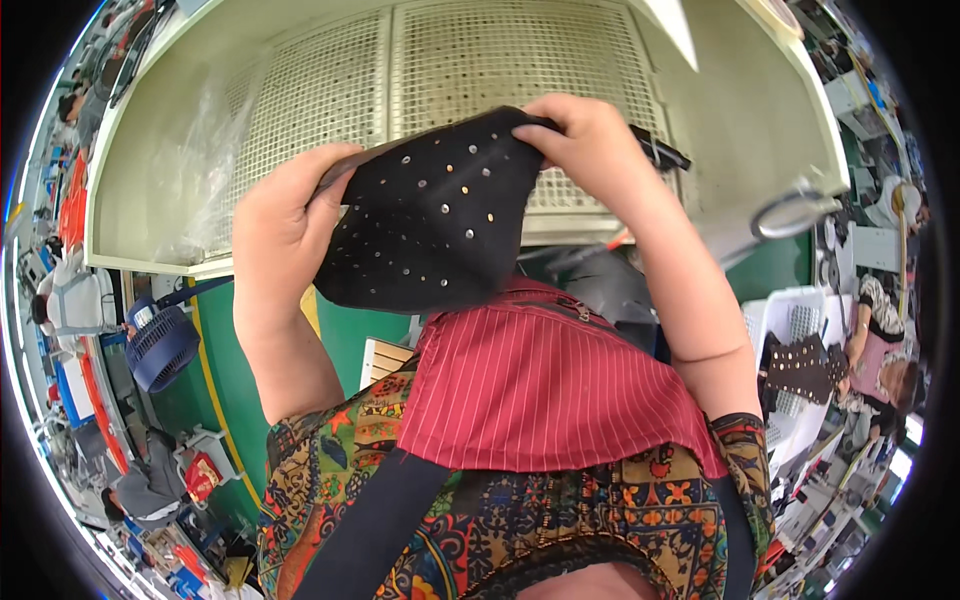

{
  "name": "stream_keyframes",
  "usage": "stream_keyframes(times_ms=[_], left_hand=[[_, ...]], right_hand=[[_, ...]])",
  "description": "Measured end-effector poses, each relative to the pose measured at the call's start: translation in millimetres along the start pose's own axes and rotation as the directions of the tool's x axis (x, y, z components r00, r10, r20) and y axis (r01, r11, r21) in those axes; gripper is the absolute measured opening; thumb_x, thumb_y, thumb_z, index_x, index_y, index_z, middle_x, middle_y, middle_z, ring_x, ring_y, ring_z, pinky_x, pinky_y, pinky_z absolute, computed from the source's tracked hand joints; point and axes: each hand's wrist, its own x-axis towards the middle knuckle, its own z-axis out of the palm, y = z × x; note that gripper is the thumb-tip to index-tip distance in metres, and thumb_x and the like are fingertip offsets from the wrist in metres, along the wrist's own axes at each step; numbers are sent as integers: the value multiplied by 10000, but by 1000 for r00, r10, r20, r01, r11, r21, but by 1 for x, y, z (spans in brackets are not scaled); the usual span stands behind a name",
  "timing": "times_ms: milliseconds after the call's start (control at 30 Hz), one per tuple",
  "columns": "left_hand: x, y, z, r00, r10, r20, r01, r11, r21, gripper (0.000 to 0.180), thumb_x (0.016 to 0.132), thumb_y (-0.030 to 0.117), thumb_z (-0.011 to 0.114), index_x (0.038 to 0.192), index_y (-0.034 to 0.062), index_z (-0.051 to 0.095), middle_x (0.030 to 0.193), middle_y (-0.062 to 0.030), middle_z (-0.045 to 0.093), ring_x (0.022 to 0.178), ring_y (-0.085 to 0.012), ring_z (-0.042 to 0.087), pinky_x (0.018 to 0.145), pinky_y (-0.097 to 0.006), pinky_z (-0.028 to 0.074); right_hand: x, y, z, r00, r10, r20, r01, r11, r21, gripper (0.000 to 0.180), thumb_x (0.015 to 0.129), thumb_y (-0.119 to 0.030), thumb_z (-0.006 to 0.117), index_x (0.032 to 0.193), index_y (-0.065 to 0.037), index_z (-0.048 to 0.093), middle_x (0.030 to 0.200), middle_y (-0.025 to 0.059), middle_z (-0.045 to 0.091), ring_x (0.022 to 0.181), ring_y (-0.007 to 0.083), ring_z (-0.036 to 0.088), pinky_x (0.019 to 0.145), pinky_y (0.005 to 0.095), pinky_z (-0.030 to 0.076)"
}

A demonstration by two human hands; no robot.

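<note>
Cloth nearest the camera was one red striped apron (540,390) over a patterned shirt (500,520). Above it, two hands held one black studded piece (430,215) up between them: the left hand (285,215) clamped its left edge, the right hand (585,140) pinched its top corner. Beyond stood one cream booth (740,110) with two mesh panels (520,60).
</note>
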Motion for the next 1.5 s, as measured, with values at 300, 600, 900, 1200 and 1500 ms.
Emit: stream_keyframes(times_ms=[300,600,900,1200,1500], left_hand=[[83,-106,70,965,-192,176,118,926,359,269,899,319,512,924,78,628,803,-155,646,758,-359,612,665,-448,480],[125,-113,105,804,-383,455,316,923,219,381,890,343,489,1100,48,609,983,-206,645,925,-354,620,812,-415,483],[115,-142,117,612,-668,424,785,577,-224,467,915,310,472,1175,-73,536,1093,-202,621,978,-281,612,876,-372,455],[103,-139,119,446,-704,552,826,86,-557,393,939,231,490,1169,-85,528,1066,-165,635,909,-234,646,795,-335,530],[128,-162,120,450,-674,586,854,132,-504,373,934,220,492,1156,-75,551,1045,-171,645,919,-241,649,811,-349,528]], right_hand=[[117,46,44,975,-45,-219,-61,888,-456,353,844,-243,612,1145,-66,563,866,158,664,808,317,642,706,413,507],[-22,84,-34,870,188,-456,-464,624,-629,262,845,-280,611,971,-52,584,922,142,642,802,332,623,688,418,497],[-65,143,-30,649,451,-612,-670,720,-180,385,791,-313,688,922,26,562,806,146,628,715,263,616,652,354,482],[-55,165,-35,637,770,-34,-467,421,778,473,788,-235,702,1139,37,538,828,41,605,627,127,563,510,250,437],[-19,68,-16,827,549,-122,-298,612,733,425,819,-126,529,1214,11,451,1003,105,611,842,162,594,675,300,502]])
